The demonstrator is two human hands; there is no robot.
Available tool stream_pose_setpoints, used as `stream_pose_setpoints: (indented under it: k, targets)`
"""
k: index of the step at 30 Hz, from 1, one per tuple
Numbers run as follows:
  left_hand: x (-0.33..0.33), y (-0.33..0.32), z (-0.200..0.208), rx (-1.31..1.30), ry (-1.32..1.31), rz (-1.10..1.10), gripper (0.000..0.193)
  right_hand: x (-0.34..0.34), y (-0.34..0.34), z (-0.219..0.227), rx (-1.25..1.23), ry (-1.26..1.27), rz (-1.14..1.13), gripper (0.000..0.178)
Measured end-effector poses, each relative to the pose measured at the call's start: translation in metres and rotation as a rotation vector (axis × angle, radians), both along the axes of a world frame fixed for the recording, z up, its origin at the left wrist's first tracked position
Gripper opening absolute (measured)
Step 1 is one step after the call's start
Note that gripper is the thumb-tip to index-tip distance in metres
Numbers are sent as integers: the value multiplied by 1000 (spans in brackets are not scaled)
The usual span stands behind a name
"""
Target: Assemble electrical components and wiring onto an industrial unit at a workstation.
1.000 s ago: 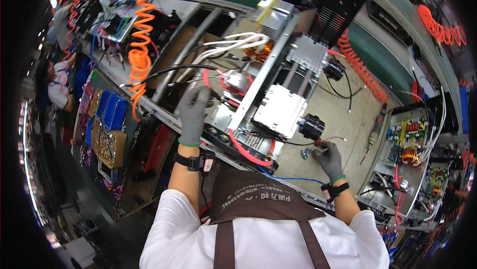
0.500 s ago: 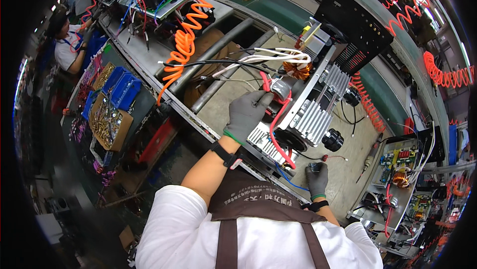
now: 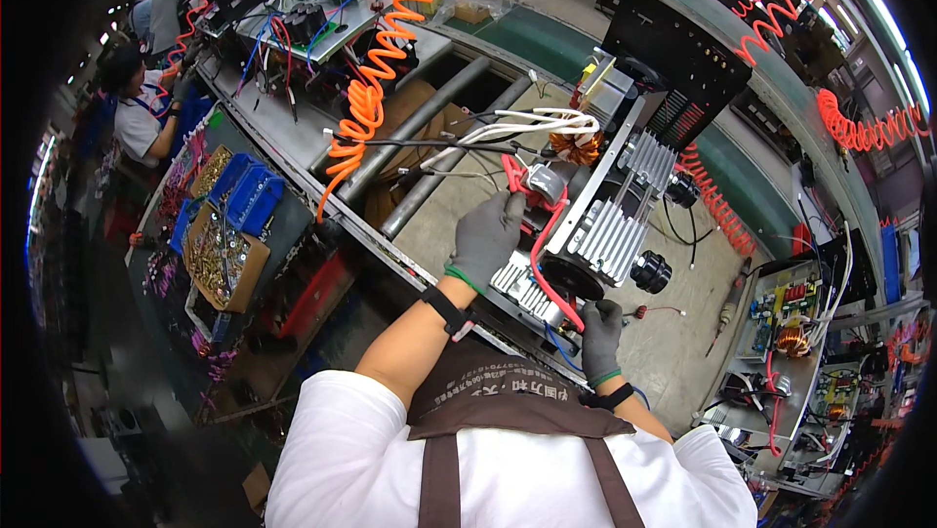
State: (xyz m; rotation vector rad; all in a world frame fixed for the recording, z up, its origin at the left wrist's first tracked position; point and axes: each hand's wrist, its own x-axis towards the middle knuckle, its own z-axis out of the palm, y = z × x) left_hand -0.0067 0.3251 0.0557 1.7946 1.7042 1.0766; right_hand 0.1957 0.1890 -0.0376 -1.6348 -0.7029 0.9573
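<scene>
An open power-supply chassis with silver finned heat sinks (image 3: 617, 239) stands on the bench in front of me. My left hand (image 3: 485, 238), in a grey glove, is at its left side, with fingers bent against a silver-wrapped coil (image 3: 543, 182) and the red cable looped by it. The fingertips are partly hidden, so what they grip is unclear. A thick red cable (image 3: 539, 279) runs down the near side of the chassis. My gloved right hand (image 3: 602, 338) is closed at the lower end of this cable. A blue wire (image 3: 561, 345) passes just left of that hand.
White wires (image 3: 547, 122) and a copper-wound coil (image 3: 576, 145) lie at the chassis's far side, below a black upright panel (image 3: 673, 69). An orange coiled hose (image 3: 363, 108) hangs at left. Boxed screws (image 3: 226, 255) stand far left; another open chassis (image 3: 781, 333) sits at right.
My right hand has moved up and left to the red cable's lower end, its fingers now closed. My left hand stays by the silver-wrapped coil, slightly lower. The view has shifted a little.
</scene>
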Motion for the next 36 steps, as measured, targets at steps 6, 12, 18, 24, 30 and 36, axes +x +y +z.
stream_pose_setpoints:
  k: [6,12,18,24,30,36]
  targets:
    - [14,-4,-6,-12,-61,51,42,-12,5,-3,-27,-118,-43,26]
    - [11,-4,-1,-201,3,42,46,-8,8,-9,-59,-5,-61,26]
    - [-8,2,4,-204,78,-74,50,-11,2,14,-29,95,-65,27]
    - [-36,45,-12,-158,-399,144,46,18,-1,29,20,73,-7,30]
    - [-35,42,-67,-240,-101,36,34,42,-22,28,28,60,-117,26]
    - [-31,30,-40,-76,249,118,21,51,-38,31,11,123,-142,17]
